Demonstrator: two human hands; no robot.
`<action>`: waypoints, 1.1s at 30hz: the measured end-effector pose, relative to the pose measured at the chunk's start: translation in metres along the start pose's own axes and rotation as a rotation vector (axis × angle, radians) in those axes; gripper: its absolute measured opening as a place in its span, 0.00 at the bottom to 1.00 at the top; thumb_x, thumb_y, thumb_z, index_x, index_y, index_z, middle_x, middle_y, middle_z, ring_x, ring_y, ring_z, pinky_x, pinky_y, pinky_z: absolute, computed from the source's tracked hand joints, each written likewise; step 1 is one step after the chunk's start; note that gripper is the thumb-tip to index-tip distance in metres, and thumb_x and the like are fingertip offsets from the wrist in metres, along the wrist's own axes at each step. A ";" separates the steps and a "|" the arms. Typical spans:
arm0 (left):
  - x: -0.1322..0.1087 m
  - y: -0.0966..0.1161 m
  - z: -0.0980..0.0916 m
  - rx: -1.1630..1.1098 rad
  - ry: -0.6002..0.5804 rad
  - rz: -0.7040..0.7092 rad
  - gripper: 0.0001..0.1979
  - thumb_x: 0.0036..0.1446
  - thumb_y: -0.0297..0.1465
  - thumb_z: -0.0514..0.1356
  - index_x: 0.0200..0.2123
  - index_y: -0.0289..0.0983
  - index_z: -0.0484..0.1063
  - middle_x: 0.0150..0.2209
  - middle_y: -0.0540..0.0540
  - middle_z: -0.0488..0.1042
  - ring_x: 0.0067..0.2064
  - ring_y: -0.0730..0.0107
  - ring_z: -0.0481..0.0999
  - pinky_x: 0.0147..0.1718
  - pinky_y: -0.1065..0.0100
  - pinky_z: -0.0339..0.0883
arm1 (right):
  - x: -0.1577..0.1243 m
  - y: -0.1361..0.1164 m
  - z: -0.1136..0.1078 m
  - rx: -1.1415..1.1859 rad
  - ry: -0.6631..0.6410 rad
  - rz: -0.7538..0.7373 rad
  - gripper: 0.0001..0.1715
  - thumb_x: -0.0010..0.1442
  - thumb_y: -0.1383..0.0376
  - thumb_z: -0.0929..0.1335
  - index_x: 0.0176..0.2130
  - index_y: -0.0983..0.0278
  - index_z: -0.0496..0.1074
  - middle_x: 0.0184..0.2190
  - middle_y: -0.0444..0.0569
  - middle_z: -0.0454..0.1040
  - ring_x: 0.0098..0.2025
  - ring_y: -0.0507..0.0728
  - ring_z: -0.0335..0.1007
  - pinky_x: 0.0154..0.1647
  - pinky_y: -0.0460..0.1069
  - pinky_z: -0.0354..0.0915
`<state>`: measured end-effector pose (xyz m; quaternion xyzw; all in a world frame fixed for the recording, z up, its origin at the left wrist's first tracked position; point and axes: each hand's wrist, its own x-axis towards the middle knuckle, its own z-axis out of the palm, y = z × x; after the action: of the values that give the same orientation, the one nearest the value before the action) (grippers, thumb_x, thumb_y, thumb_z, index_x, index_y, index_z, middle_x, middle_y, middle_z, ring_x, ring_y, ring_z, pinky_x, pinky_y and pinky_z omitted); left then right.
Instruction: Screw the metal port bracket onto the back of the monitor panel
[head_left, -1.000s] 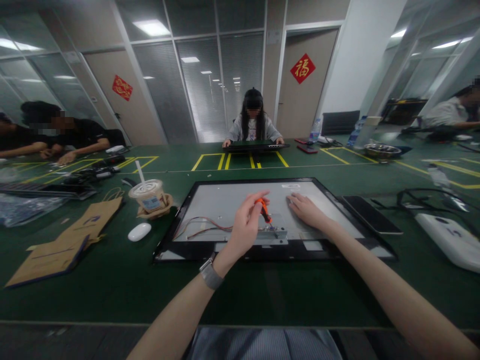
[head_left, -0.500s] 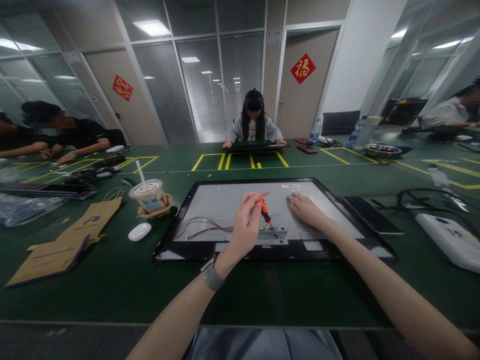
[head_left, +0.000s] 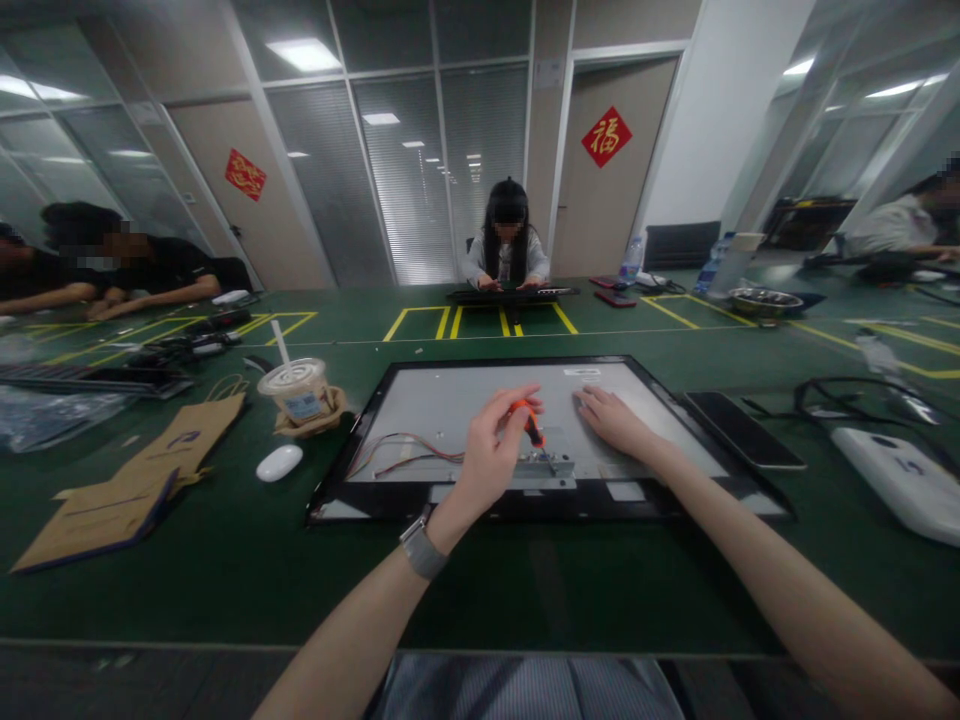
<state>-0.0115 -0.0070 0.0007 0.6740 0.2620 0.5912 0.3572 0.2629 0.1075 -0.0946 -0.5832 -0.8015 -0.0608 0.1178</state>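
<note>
My left hand (head_left: 495,445) is closed around an orange-and-black screwdriver (head_left: 533,425). The tool is tilted, its thin shaft pointing down and right at a metal bracket (head_left: 540,478); I cannot tell whether the tip sits in a screw. That bracket lies near the front edge of a flat display panel (head_left: 465,388) with a grey back and black frame. My right hand (head_left: 615,420) rests flat on the panel, fingers stretched out, right of the screwdriver. Thin wires (head_left: 412,450) run across the panel to the left of the bracket.
Left of the panel are a drink cup (head_left: 300,390) with a straw, a white oval case (head_left: 279,463) and a brown paper bag (head_left: 176,435). To the right lie a black phone (head_left: 742,428), a white device (head_left: 900,480) and cables. Across the table, a person (head_left: 508,240) handles another panel.
The screwdriver has turned in my left hand, and its shaft now shows further right along the bracket. My right hand stays put. The person opposite has moved both hands inward on their panel.
</note>
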 end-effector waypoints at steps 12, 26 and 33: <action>-0.002 0.002 0.001 -0.102 -0.060 -0.094 0.12 0.67 0.35 0.60 0.49 0.37 0.78 0.50 0.40 0.79 0.48 0.63 0.81 0.47 0.64 0.75 | 0.000 -0.002 -0.001 -0.022 -0.009 0.012 0.27 0.71 0.64 0.57 0.64 0.68 0.67 0.65 0.64 0.67 0.66 0.67 0.63 0.66 0.61 0.58; -0.006 0.000 0.005 -0.093 -0.053 -0.020 0.16 0.70 0.37 0.55 0.55 0.40 0.75 0.53 0.41 0.71 0.48 0.64 0.79 0.44 0.67 0.75 | -0.001 -0.003 -0.004 -0.014 -0.025 0.000 0.28 0.71 0.64 0.57 0.64 0.70 0.67 0.65 0.66 0.67 0.66 0.67 0.64 0.66 0.61 0.59; -0.004 -0.003 0.004 -0.099 -0.100 0.007 0.14 0.68 0.34 0.58 0.54 0.41 0.76 0.51 0.41 0.76 0.46 0.66 0.81 0.45 0.66 0.76 | 0.000 -0.002 -0.002 -0.011 -0.015 0.021 0.27 0.71 0.64 0.58 0.64 0.68 0.68 0.64 0.64 0.68 0.65 0.67 0.64 0.66 0.61 0.59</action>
<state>-0.0084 -0.0091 -0.0039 0.6849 0.2119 0.5704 0.4008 0.2609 0.1066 -0.0927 -0.5926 -0.7958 -0.0595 0.1093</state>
